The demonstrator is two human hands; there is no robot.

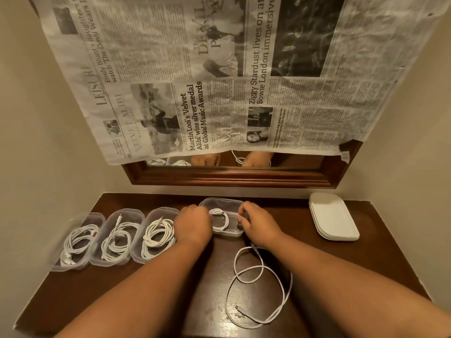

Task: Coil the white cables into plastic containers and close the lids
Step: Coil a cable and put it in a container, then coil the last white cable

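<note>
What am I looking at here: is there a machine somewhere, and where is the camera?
There is no machine. These are a person's two bare hands, filmed by one wide-angle camera worn on the head and looking down at a dark wooden table. The left hand and right hand work at a clear plastic container, where part of a white cable is coiled; the rest trails in loops across the table. The right hand pinches the cable at the container's edge. The left hand's fingers curl at the coil, but whether they hold it is hidden. To the left stand three open containers, each with a coiled cable. A stack of white lids lies far right. Above, newspaper covers most of a mirror.
</note>
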